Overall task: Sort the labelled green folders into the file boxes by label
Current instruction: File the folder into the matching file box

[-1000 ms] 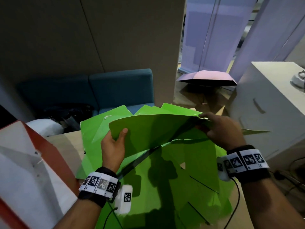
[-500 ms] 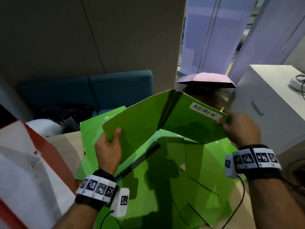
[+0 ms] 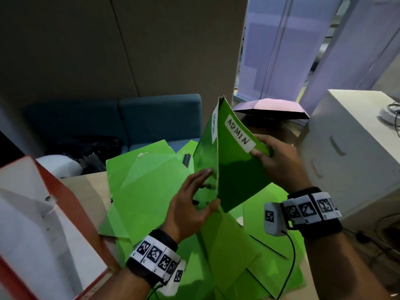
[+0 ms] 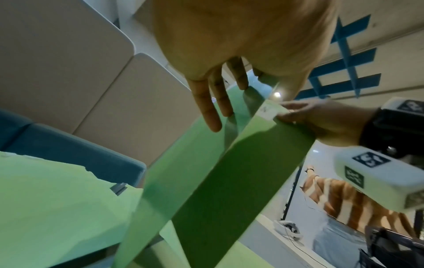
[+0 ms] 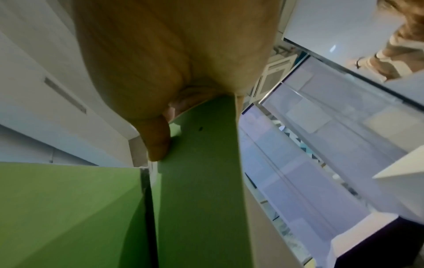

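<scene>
A green folder labelled ADMIN [image 3: 236, 169] stands upright and half folded above a loose pile of green folders [image 3: 142, 191] on the table. My right hand [image 3: 263, 151] pinches the right cover's edge just beside the white label; its thumb [image 5: 158, 145] lies on the green card [image 5: 199, 181]. My left hand [image 3: 203, 189] lies flat against the left cover with straight fingers [image 4: 206, 112], the thumb near the lower corner. A second white label shows on the left cover, too steep to read. A red and white file box [image 3: 54, 213] stands open at the left.
A white drawer cabinet [image 3: 357, 159] stands close on the right, with cables beside it. Behind the table are a blue sofa [image 3: 151, 120] and an open pink umbrella [image 3: 270, 107] on the floor. A beige partition wall rises at the back.
The ADMIN folder swung from lying flat and open to upright and nearly folded. My left hand let go of the left edge and now lies flat on that cover.
</scene>
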Tool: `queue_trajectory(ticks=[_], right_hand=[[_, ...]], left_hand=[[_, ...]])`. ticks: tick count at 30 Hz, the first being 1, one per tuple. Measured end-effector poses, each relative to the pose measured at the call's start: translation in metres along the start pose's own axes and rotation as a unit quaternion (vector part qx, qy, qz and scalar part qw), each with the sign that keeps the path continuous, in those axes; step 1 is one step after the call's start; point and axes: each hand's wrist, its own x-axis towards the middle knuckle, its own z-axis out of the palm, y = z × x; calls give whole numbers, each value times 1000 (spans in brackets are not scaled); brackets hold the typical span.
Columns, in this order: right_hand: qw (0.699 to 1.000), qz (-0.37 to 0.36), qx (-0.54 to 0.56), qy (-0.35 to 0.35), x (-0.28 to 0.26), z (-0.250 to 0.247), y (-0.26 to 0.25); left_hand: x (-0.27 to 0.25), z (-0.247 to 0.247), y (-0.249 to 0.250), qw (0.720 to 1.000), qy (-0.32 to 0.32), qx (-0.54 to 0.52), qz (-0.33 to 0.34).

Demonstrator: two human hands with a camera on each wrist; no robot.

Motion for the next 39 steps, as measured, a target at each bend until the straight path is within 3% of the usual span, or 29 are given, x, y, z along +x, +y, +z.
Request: queue_trajectory(ticks=[5,8,13,17,19,22,23,25,27,29,32,35,37,39], right_hand=[[984,-29,171,-33,-5,10,-21],[974,-54,213,-59,-8,11,-33],[973,-80,202,-79,-15,18,-40],[979,-112,106,-132,-18,30,-37],[985,-116,82,-100,-17,31,-34],[990,-137,35,-11,-15,20,-38],[987,-158,24,9,-13,16,-40],[977,-210,-7,41,-5,12,-44],[969,-238,-34,62,5,14,-47],[970,-222,-13,102,12,20,-54],[975,-111,114,152,21,43,-67],[964,31,262,30,33,74,-90],[955,51,283,-68,34,93,-111],[952,32,292,-90,31,109,-131]], left_hand=[[-1,16,-2,996,-14,82,22],[-2,22,-3,992,-24,123,36],[-6,28,3,989,-32,140,39],[-5,26,0,987,-49,147,33],[2,13,2,986,20,159,51],[18,-24,9,954,245,175,1],[24,-39,11,946,287,152,-16],[32,-67,12,963,259,56,-41],[35,-85,14,981,168,-47,-83],[32,-93,17,983,156,-50,-80],[26,-102,28,968,244,-38,-38],[23,-117,32,937,342,-64,-33],[19,-130,37,917,388,-81,-44],[11,-147,41,906,415,-74,-40]])
